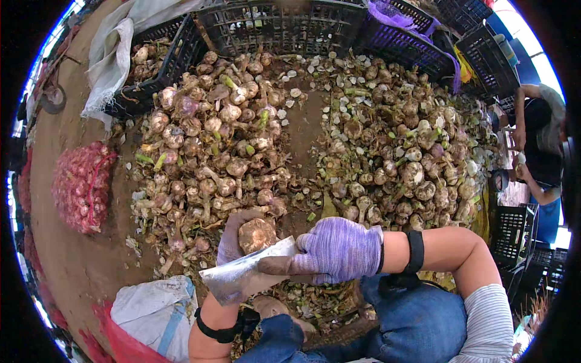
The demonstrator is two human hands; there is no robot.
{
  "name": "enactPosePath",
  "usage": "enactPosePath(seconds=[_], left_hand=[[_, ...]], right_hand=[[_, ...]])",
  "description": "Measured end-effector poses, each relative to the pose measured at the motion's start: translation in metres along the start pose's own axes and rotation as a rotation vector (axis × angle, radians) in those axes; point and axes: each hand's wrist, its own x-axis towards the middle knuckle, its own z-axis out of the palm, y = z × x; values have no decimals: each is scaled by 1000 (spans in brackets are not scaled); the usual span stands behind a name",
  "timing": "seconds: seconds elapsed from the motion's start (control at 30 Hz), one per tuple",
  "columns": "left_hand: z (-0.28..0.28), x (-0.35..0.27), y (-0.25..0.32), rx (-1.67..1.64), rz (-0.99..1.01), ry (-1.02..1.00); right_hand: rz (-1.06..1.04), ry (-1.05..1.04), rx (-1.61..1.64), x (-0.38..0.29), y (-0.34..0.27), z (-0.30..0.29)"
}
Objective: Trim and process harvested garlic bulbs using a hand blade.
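Note:
In the head view my left hand, in a purple glove with a soiled finger, is closed around a garlic bulb, its brown underside turned towards me. My right hand, in a purple knit glove, grips a broad metal blade; its handle is hidden in the fingers. The blade lies across the front of the bulb, at or very near its lower edge; whether they touch I cannot tell. Beyond the hands spreads a heap of garlic bulbs with stems, and a second garlic heap lies at the right.
Black plastic crates line the far side, one with purple netting. A red mesh bag of garlic stands at the left. Near my knees lies a white woven sack. Another person sits at the far right beside more crates.

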Motion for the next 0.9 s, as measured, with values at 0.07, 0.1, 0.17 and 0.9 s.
enactPosePath(seconds=[0.07,0.1,0.17,0.9], left_hand=[[1,-2,-1,297,180,15],[1,-4,-6,362,214,24],[8,-7,-4,423,284,22],[-9,-9,-1,572,744,-373]], right_hand=[[17,-22,1,-3,0,2],[40,-52,-21,-5,0,1],[88,-111,-64,-11,3,3],[819,-426,619,-77,57,9]])
